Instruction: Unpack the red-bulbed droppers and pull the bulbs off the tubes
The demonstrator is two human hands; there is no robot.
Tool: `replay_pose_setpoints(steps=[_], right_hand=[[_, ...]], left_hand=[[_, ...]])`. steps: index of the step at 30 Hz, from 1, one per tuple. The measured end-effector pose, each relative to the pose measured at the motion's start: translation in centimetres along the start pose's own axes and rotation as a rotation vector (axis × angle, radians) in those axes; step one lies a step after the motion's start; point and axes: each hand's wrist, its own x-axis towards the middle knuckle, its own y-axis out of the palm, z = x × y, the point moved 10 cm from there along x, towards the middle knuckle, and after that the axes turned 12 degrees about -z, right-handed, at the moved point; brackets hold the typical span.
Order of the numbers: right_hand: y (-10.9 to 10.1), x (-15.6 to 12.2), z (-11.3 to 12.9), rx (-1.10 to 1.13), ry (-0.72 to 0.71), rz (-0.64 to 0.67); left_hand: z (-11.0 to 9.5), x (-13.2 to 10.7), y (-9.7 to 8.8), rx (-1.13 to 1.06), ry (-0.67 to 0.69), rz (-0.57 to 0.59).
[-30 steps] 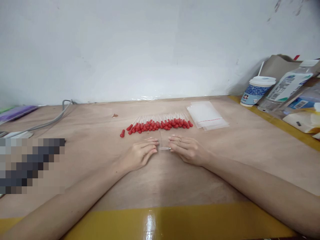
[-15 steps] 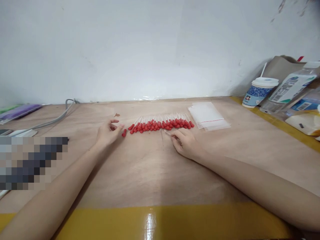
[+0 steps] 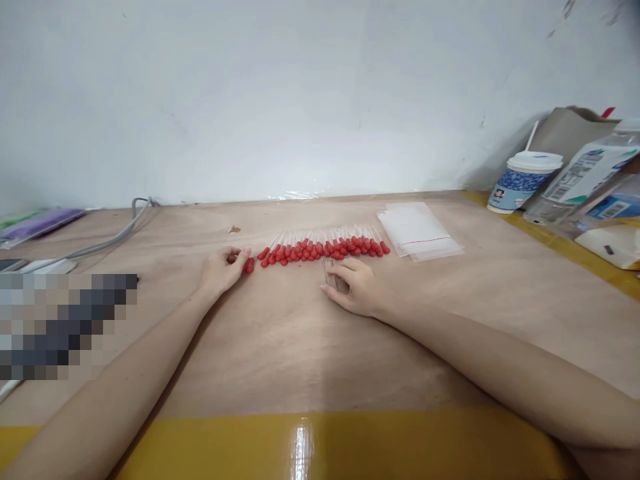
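My left hand rests at the left end of a row of glass droppers with red rubber bulbs. Its thumb and forefinger are closed at a separate red rubber bulb; the exact contact is partly hidden. My right hand lies just in front of the row, thumb and forefinger apart, over thin clear glass tubes on the table. The droppers lie side by side, bulbs towards me and clear tips towards the wall.
Clear plastic bags with a red line lie right of the droppers. Farther right stand a lidded paper cup and a plastic bottle. At left are a grey cable and a purple packet. Yellow tape edges the table.
My left hand has moved slightly right and its fingers have closed in at the loose bulb. My right hand has come slightly nearer me, and its thumb and forefinger have parted.
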Motion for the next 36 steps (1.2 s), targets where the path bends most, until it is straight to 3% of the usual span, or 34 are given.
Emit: replay_pose_setpoints(steps=[11, 18, 23, 27, 29, 36], right_hand=[[0.8, -0.3, 0.2, -0.017, 0.021, 0.128], [0.6, -0.1, 0.5, -0.013, 0.011, 0.125], [0.2, -0.2, 0.3, 0.014, 0.06, 0.118], [-1.0, -0.7, -0.2, 0.04, 0.076, 0.087], [-1.6, -1.0, -0.3, 0.045, 0.054, 0.08], [-3.0, -1.5, -0.9, 0.047, 0.078, 0.086]], left_hand=[[0.2, 0.2, -0.4, 0.092, 0.055, -0.048], [0.3, 0.1, -0.6, 0.077, 0.058, -0.045], [-0.2, -0.2, -1.1, 0.102, 0.091, -0.126], [-2.8, -0.7, -2.1, 0.099, 0.231, -0.231], [-5.0, -1.0, -2.1, 0.06, 0.322, -0.224], [-12.3, -1.3, 2.4, -0.043, 0.512, 0.051]])
